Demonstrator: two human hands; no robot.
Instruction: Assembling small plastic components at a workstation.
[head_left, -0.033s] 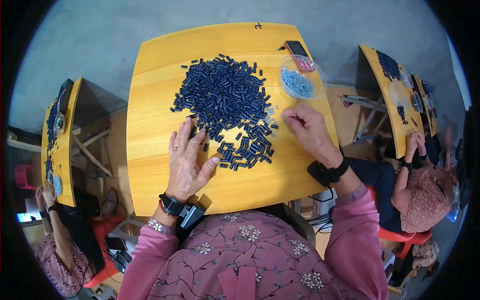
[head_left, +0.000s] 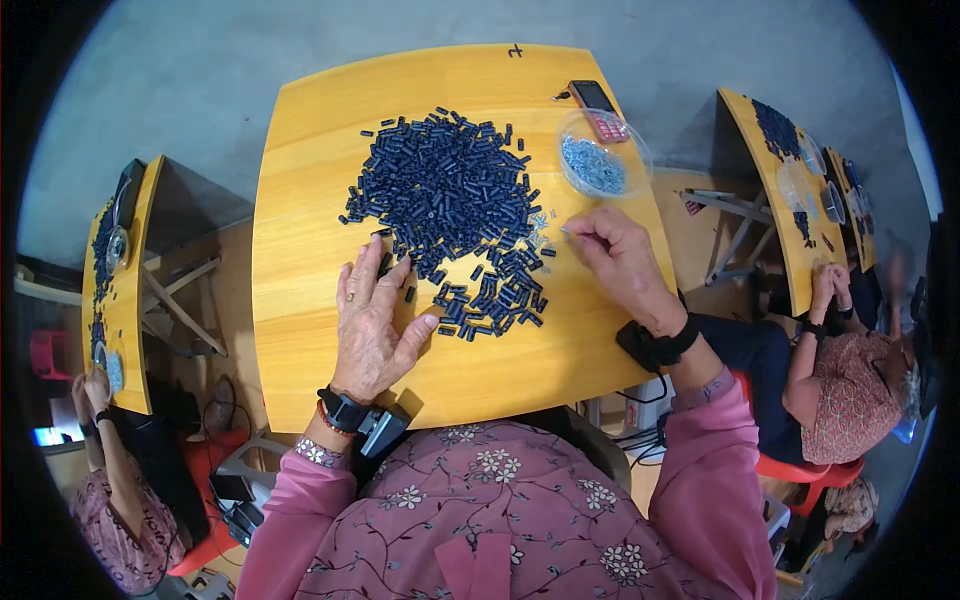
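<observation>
A big heap of small dark-blue cylindrical plastic pieces (head_left: 445, 185) covers the middle of the yellow table, with a looser cluster (head_left: 495, 300) at its near side. My left hand (head_left: 375, 320) rests on the tabletop at the heap's near left edge, fingers stretched out. One dark piece (head_left: 385, 264) shows between its fingers and another (head_left: 410, 295) lies beside them. To the right of the heap, my right hand (head_left: 617, 255) is closed in a pinch on a small silvery screw-like piece (head_left: 567, 231). Several similar loose silvery pieces (head_left: 541, 235) lie by the heap.
A clear round plastic bowl (head_left: 645, 165) holding silvery small parts stands at the far right. Behind it lies a phone with a red keypad (head_left: 608, 125). Two other people sit at similar tables (head_left: 150, 270), one at left and one at right (head_left: 775, 215).
</observation>
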